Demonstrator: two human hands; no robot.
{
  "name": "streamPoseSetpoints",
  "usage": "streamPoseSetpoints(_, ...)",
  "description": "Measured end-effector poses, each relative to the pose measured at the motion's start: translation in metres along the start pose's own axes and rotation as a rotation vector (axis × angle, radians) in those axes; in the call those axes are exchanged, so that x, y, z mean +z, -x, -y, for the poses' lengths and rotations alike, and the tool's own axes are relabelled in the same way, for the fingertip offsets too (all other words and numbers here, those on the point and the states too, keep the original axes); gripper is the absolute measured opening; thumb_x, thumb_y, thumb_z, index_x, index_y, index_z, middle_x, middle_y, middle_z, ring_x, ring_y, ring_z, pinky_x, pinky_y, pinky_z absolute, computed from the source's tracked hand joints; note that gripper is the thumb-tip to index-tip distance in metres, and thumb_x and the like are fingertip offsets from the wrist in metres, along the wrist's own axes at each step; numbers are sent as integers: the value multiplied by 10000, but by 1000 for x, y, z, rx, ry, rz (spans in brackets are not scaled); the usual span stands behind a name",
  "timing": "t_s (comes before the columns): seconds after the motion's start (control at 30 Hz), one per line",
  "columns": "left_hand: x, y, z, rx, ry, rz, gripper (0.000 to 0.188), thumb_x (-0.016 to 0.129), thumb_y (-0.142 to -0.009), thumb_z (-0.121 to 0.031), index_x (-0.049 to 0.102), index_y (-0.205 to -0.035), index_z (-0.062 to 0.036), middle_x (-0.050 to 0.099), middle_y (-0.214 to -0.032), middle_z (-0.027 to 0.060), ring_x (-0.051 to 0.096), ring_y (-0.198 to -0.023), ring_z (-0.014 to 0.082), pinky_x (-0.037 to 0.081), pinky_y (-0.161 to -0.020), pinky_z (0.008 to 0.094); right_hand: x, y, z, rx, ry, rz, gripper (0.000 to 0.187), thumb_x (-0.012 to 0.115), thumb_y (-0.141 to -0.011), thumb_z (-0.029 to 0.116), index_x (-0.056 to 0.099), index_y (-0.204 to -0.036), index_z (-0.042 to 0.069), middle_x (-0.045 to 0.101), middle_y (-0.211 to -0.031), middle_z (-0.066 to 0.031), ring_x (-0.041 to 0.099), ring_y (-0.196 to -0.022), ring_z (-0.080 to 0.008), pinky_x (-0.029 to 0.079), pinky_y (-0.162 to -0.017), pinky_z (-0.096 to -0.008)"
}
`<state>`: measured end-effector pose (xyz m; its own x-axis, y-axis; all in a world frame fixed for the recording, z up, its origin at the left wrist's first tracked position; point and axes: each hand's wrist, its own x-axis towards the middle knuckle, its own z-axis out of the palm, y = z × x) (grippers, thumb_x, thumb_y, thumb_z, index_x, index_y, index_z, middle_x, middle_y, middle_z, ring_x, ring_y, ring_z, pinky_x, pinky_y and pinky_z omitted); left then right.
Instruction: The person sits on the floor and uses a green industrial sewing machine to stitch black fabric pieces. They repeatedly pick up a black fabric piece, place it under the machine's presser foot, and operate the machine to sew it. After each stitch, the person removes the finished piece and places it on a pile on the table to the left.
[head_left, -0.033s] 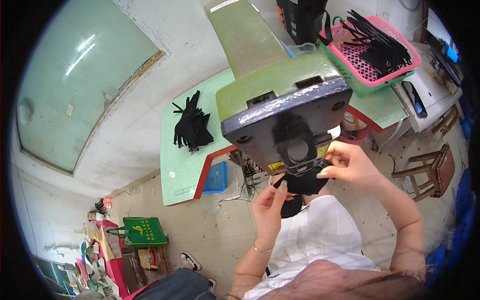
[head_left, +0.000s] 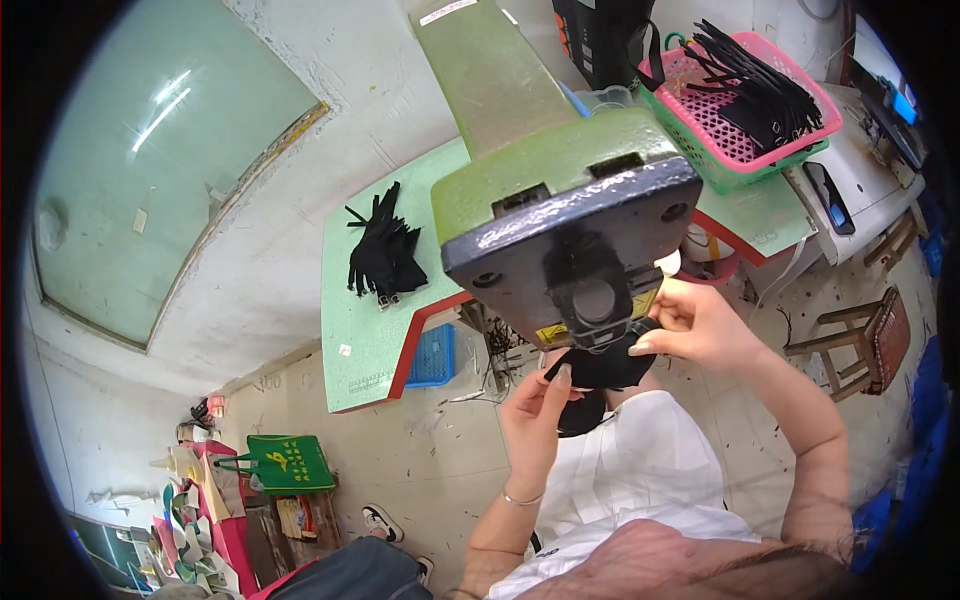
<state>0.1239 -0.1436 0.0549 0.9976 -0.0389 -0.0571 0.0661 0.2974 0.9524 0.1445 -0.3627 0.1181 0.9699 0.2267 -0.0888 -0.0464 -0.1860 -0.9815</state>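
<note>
A black fabric piece (head_left: 602,369) is stretched between my two hands, just beneath the dark head of a green machine (head_left: 560,215). My left hand (head_left: 535,420) pinches its left end between thumb and fingers. At the right end, my right hand (head_left: 690,325) grips the same piece, thumb on top, close to the machine's front edge. The machine head hides part of the piece's far side. Below the fabric, near my left fingers, a round black part (head_left: 583,415) shows above my white clothing.
A bundle of black straps (head_left: 380,250) lies on the pale green tabletop (head_left: 350,350) at left. More straps fill a pink basket (head_left: 755,160) at the back right, near a phone (head_left: 828,198). A stool (head_left: 860,345) stands at right, a green bag (head_left: 288,464) at lower left. Another person's leg (head_left: 360,570) is nearby.
Both hands have shifted very slightly to the left with the black fabric piece, and the grip looks the same. Nothing else has visibly moved.
</note>
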Motion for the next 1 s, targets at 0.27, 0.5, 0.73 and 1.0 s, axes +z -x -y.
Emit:
streamPoseSetpoints(0.27,3,-24,-46,-95,-295,259,152,677,-806,-49,624,-931,20,625,-843,4,541,-754,47,435,-671,187,-2,-34,20,-99,324,225,299,694,-788,196,551,-953,-9,468,-675,37,393,-629,-77,371,-605,-246)
streamPoseSetpoints(0.5,-9,-34,-36,154,-359,305,124,661,-817,-42,615,-917,16,599,-814,-2,535,-753,44,432,-665,184,-24,-68,-25,11,-42,405,192,705,-778,188,614,-762,20,575,-749,32,465,-715,-60,371,-702,-233)
streamPoseSetpoints(0.73,-20,-37,-25,214,-464,277,94,629,-834,-30,606,-906,25,596,-831,33,527,-767,65,434,-698,200,-14,-57,-6,56,63,514,289,734,-752,299,680,-844,30,517,-692,31,435,-687,-60,359,-652,-241)
streamPoseSetpoints(1.0,-48,-58,-43,43,-275,619,148,597,-837,9,625,-982,27,639,-943,51,541,-826,69,442,-753,212,-7,-44,3,-34,210,356,359,753,-724,336,617,-783,9,515,-703,16,445,-658,-73,361,-601,-224)
